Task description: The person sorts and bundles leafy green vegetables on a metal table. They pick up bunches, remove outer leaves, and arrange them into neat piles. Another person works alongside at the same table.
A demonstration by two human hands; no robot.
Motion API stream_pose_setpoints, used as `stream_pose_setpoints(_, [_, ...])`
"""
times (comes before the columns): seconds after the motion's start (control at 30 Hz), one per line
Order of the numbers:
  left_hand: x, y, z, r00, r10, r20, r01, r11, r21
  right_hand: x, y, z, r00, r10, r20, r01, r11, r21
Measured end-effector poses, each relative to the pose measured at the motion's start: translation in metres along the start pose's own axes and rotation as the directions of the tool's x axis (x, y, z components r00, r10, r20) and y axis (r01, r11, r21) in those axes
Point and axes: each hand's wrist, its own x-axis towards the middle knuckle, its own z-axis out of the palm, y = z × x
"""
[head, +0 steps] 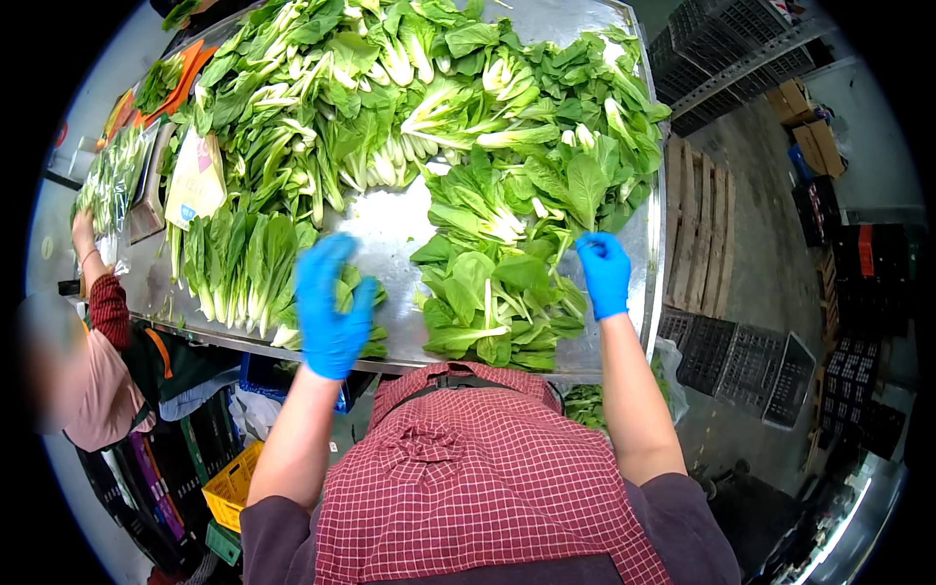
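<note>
My left hand [333, 307], in a blue glove and slightly blurred, is open with thumb and fingers apart. It is above the right end of a row of bok choy [238, 274] lined up with the stems toward me. My right hand [605, 272], also gloved in blue, has its fingers pinched at the stem of a green leaf [588, 183]. Between my hands lies a heap of loose leaves [497, 307] near the front edge of the metal table [384, 241]. A large pile of bok choy [395, 88] spreads across the far side.
At the left, a co-worker's hand [84, 232] touches a clear bag of greens [117, 172]. A printed paper bag [196, 179] leans on the pile. A yellow crate [234, 486] stands low left. To the right are a wooden pallet [698, 227] and black plastic crates [738, 362].
</note>
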Motion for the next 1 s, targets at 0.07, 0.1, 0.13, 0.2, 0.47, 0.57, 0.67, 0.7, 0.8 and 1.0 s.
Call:
stream_pose_setpoints(0.07, [-0.003, 0.012, 0.037, 0.988, 0.036, 0.153, -0.016, 0.991, -0.134, 0.023, 0.022, 0.002, 0.944, -0.170, -0.284, 0.087, 0.956, -0.281])
stream_pose_setpoints(0.1, [-0.008, 0.015, 0.056, 0.978, 0.060, 0.198, -0.019, 0.979, -0.203, 0.024, 0.029, 0.004, 0.961, -0.142, -0.239, 0.085, 0.969, -0.234])
stream_pose_setpoints(0.13, [-0.007, 0.021, 0.071, 0.967, 0.089, 0.240, -0.021, 0.962, -0.272, 0.026, 0.033, 0.005, 0.974, -0.116, -0.193, 0.080, 0.979, -0.185])
stream_pose_setpoints(0.2, [-0.007, 0.033, 0.085, 0.949, 0.101, 0.299, -0.015, 0.961, -0.278, 0.020, 0.026, 0.008, 0.991, -0.092, -0.099, 0.076, 0.985, -0.154])
stream_pose_setpoints(0.47, [-0.021, 0.041, 0.104, 0.901, 0.099, 0.422, 0.033, 0.956, -0.293, 0.007, -0.002, 0.003, 0.991, -0.126, -0.039, 0.119, 0.980, -0.158])
stream_pose_setpoints(0.57, [-0.023, 0.047, 0.111, 0.876, 0.106, 0.471, 0.074, 0.935, -0.347, 0.047, 0.019, 0.003, 0.958, -0.232, -0.166, 0.156, 0.913, -0.378])
stream_pose_setpoints(0.67, [-0.024, 0.050, 0.109, 0.862, 0.102, 0.497, 0.105, 0.923, -0.371, 0.050, 0.019, 0.005, 0.957, -0.247, -0.150, 0.143, 0.856, -0.497])
stream_pose_setpoints(0.7, [-0.024, 0.048, 0.108, 0.855, 0.099, 0.509, 0.117, 0.920, -0.374, 0.048, 0.013, 0.008, 0.961, -0.232, -0.152, 0.124, 0.850, -0.512])
stream_pose_setpoints(0.8, [-0.029, 0.039, 0.109, 0.841, 0.007, 0.542, 0.241, 0.890, -0.386, 0.022, -0.020, 0.008, 0.972, -0.203, -0.120, 0.123, 0.870, -0.477])
stream_pose_setpoints(1.0, [-0.025, 0.043, 0.127, 0.773, -0.135, 0.620, 0.539, 0.656, -0.528, -0.027, -0.023, 0.016, 0.999, -0.049, -0.009, 0.049, 0.998, -0.034])
